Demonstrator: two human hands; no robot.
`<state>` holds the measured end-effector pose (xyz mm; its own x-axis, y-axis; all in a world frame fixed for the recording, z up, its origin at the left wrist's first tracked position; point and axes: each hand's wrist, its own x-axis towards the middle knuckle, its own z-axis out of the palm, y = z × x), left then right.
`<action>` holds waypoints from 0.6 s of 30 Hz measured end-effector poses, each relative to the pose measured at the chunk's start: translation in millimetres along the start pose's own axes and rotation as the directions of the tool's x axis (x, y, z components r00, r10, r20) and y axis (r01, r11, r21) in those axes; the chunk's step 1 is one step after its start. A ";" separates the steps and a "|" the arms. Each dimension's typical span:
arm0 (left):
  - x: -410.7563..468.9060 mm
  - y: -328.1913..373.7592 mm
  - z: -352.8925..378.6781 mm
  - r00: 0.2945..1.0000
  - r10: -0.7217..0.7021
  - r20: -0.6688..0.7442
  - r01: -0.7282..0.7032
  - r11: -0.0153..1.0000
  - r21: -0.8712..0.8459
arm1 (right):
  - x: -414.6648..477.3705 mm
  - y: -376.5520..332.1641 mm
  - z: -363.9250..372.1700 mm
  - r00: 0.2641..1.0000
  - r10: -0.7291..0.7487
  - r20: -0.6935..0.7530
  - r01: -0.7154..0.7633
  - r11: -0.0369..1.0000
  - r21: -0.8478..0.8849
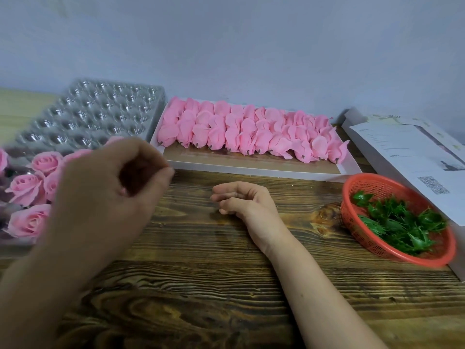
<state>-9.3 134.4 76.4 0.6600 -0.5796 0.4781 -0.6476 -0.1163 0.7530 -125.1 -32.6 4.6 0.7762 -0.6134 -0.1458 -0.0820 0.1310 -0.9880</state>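
Observation:
My left hand (108, 187) hovers, blurred, above the table's left side with its fingers curled in towards the thumb; I see nothing in it. My right hand (241, 200) rests on the wooden table (201, 285), fingers loosely curled and holding nothing. Behind the hands a flat white box (251, 170) holds rows of pink flower heads (251, 133) lying on their sides. Several pink roses (25, 187) facing up lie at the left edge, partly hidden by my left hand.
A clear plastic tray (95, 114) with round cups lies at the back left. At the right a red mesh basket (372, 176) holds green leafy calyxes (397, 222). Behind it lies a white box with a printed sheet (402, 152). A wall stands close behind.

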 end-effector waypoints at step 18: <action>29.1 -38.1 109.5 0.964 -0.261 0.056 0.267 0.941 -0.207 | 2.5 -0.9 -0.8 0.998 -0.020 -0.066 0.024 0.998 0.062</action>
<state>-7.1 33.7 12.1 0.7839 -0.5730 0.2391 -0.3545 -0.0970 0.9300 -123.5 -34.9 5.1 0.7349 -0.6657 -0.1295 -0.0247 0.1645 -0.9861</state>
